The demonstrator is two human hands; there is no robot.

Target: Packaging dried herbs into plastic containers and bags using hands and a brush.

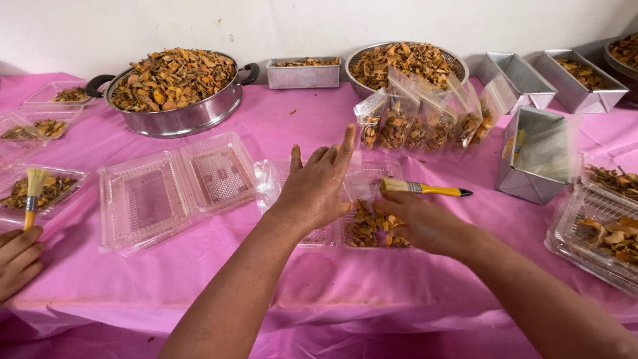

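Note:
My left hand (318,185) hovers with fingers spread over a clear hinged plastic box (372,174) on the pink tablecloth, holding nothing. My right hand (425,225) rests at the box's near tray, fingers curled over dried orange-brown slices (364,225) lying in it; whether it pinches any slices is hidden. A yellow-handled brush (425,189) lies across the box just beyond my right hand.
An open empty plastic box (174,189) lies to the left. A big steel pot (174,90) and a strainer bowl (405,61) hold more slices at the back. Filled small bags (425,123) and metal tins (531,156) stand right. Another person's hand (16,256) holds a brush (32,193) far left.

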